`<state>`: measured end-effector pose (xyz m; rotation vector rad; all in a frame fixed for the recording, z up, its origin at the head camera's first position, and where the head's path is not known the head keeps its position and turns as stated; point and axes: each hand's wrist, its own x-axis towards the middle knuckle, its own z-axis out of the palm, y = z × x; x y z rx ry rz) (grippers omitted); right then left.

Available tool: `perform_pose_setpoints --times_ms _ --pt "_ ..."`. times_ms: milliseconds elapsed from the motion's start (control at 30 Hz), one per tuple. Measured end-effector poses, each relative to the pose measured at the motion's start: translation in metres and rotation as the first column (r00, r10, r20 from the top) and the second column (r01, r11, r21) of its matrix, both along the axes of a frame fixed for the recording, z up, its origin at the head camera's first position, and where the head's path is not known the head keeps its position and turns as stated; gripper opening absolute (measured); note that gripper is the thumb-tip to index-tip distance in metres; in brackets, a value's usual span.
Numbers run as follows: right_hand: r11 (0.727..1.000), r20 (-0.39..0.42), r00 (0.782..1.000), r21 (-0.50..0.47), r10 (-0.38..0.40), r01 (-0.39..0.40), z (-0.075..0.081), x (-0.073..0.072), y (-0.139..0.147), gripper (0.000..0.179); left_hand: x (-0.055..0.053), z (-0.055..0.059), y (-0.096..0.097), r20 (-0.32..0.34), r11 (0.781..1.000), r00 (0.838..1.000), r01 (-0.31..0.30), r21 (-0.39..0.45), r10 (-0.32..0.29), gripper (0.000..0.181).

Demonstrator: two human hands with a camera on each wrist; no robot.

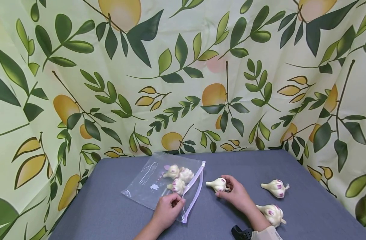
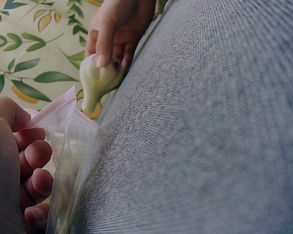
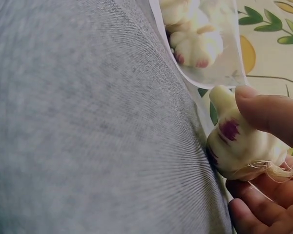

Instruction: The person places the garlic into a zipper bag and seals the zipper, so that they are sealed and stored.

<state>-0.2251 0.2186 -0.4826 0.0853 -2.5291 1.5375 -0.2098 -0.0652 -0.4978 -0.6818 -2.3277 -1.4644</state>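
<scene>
My left hand point(image 1: 168, 210) pinches the near edge of a clear zip bag point(image 1: 146, 195) at its lilac-edged mouth, which gapes toward the right. Inside the bag lie three garlic bulbs point(image 1: 177, 186), white with purple patches. Between thumb and fingers, my right hand point(image 1: 237, 193) grips another garlic bulb point(image 1: 218, 184), its stem pointing left at the bag's mouth. The right wrist view shows this held bulb point(image 3: 244, 141) close up, roots toward the palm, with the opening of the bag point(image 3: 229, 73) just beyond its stem. In the left wrist view, the thumb presses the bag's lilac strip point(image 2: 58, 105).
Two more garlic bulbs rest on the grey cloth-covered table point(image 1: 231, 163): one bulb point(image 1: 275, 188) to the right, another bulb point(image 1: 272, 214) beside the right forearm. A black strap point(image 1: 241, 232) sits at the right wrist. Leaf-and-fruit patterned fabric point(image 1: 183, 100) hangs behind and at both sides.
</scene>
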Motion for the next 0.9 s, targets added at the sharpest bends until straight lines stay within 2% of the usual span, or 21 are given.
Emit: perform_pose_setpoints --times_ms 200,433,533,600,800,900 --pt "0.997 0.010 0.999 0.058 -0.052 0.052 -0.001 -0.001 -0.002 0.073 0.001 0.000 -0.003 0.015 1.000 1.000 -0.008 -0.001 0.008 0.027" --pt "0.991 -0.105 0.986 -0.021 -0.132 0.130 0.004 0.001 -0.006 0.062 0.003 0.002 -0.003 0.023 1.000 1.000 -0.008 -0.003 0.008 0.025" --pt "0.986 -0.126 0.979 -0.042 -0.163 0.159 0.010 0.003 -0.008 0.058 0.002 0.002 -0.001 0.016 1.000 1.000 -0.002 -0.003 0.002 0.025" --pt "0.986 -0.118 0.979 -0.030 -0.168 0.166 0.012 0.002 -0.012 0.058 0.002 0.002 -0.001 0.013 1.000 1.000 0.004 0.000 -0.004 0.025" --pt "0.995 -0.020 0.995 -0.004 -0.098 0.097 0.017 -0.011 -0.035 0.060 0.001 0.002 -0.001 0.018 1.000 1.000 -0.001 0.002 0.001 0.025" --pt "0.996 -0.009 0.996 -0.008 -0.094 0.094 0.016 -0.016 -0.049 0.061 0.001 0.002 -0.001 0.018 1.000 1.000 -0.003 0.007 0.003 0.025"
